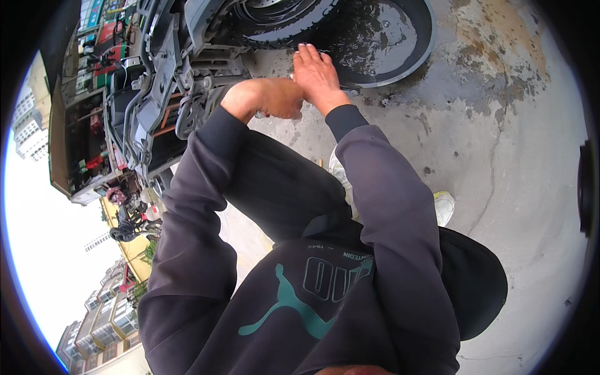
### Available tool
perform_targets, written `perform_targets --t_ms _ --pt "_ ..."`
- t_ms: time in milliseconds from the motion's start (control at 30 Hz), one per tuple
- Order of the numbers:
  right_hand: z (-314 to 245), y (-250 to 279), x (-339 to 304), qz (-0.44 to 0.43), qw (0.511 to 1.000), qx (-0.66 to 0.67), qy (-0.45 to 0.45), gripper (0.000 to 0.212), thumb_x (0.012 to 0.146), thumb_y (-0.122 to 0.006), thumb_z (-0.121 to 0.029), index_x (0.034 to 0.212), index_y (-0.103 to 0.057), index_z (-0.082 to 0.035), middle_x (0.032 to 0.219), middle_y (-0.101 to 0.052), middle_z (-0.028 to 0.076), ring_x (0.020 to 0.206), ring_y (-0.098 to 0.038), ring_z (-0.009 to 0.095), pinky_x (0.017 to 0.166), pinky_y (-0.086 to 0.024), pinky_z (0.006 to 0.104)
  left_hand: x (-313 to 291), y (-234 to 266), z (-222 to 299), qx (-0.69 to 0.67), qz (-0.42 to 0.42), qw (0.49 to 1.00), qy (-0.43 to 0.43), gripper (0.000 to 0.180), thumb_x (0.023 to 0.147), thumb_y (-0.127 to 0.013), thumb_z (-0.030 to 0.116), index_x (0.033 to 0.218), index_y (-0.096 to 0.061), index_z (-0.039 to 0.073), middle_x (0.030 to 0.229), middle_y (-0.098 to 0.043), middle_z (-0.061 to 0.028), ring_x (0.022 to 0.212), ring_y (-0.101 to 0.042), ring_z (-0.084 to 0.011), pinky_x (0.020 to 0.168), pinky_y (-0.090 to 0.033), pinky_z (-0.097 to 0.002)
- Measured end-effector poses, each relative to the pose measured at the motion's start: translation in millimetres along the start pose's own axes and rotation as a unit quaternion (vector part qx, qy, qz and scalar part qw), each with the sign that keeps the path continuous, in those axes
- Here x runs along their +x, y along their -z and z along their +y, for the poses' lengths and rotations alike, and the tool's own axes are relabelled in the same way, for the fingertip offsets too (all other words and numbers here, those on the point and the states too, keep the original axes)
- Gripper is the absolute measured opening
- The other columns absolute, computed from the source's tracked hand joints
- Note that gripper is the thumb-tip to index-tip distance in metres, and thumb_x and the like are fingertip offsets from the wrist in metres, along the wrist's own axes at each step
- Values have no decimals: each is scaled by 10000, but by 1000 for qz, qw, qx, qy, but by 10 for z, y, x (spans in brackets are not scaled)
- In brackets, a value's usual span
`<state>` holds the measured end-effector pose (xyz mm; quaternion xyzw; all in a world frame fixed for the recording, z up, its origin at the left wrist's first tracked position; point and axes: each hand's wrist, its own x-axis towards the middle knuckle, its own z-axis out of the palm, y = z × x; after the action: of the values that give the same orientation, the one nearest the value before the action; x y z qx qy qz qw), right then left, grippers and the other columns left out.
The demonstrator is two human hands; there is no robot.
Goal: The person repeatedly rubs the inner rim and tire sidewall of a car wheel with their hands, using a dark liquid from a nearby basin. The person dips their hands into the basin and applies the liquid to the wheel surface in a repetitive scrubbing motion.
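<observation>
My right hand (317, 75) reaches forward with its back up and its fingers stretched out, fairly close together. Its fingertips are near the lower edge of a black tire (281, 28); whether they touch it I cannot tell. My left hand (276, 98) is bent inward at the wrist and curled closed, right beside my right wrist. Its fingers are mostly hidden and slightly blurred, so what it holds, if anything, does not show. The tire stands at the edge of a round black basin (431, 37) of dark, rippling water.
At the left stands a partly stripped vehicle with a grey frame (147, 115) and bare tubes. Wet patches (406, 94) spread over the cracked concrete floor (519, 206) around the basin. A black round seat (478, 284) shows beneath me. Buildings rise at the far left.
</observation>
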<state>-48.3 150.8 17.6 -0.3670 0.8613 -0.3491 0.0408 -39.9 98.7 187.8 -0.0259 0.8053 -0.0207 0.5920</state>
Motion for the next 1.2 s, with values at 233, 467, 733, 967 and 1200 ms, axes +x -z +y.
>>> perform_targets --t_ms 233,467,733,967,1200 --pt "293 -1 -486 -3 988 -120 -95 253 913 -654 -225 1072 -745 -50 956 -763 83 936 -715 260 867 -505 465 -167 289 -584 -241 203 947 56 284 907 -670 201 1161 -727 88 1044 -733 -16 916 -701 -147 700 -600 -320" --pt "294 82 -595 -11 992 -93 -89 382 934 -700 -426 1052 -736 -65 993 -757 89 1004 -707 268 868 -520 439 -33 126 -817 -287 165 936 117 376 927 -742 265 1274 -693 127 972 -703 0 871 -672 -132 754 -616 -347" --pt "360 130 -643 -14 994 -59 -91 328 923 -714 -384 1033 -733 -76 1024 -747 88 1042 -699 259 906 -515 411 310 351 -114 -205 117 970 50 544 1024 -613 442 1468 -565 131 1249 -689 -73 958 -700 -180 791 -635 -367" --pt "373 138 -701 30 995 -22 -96 132 895 -671 -192 945 -744 -94 968 -745 82 1000 -700 247 893 -511 398 482 475 -113 -213 126 968 40 584 1017 -625 509 1406 -626 73 1194 -702 -58 988 -672 -162 784 -618 -357" --pt "420 159 -750 79 993 23 -86 111 872 -647 -124 915 -742 -89 959 -747 88 991 -697 248 896 -507 398 683 474 -652 -179 296 937 46 653 987 -689 459 1417 -588 -23 1314 -683 -190 1190 -655 -272 1002 -533 -365"
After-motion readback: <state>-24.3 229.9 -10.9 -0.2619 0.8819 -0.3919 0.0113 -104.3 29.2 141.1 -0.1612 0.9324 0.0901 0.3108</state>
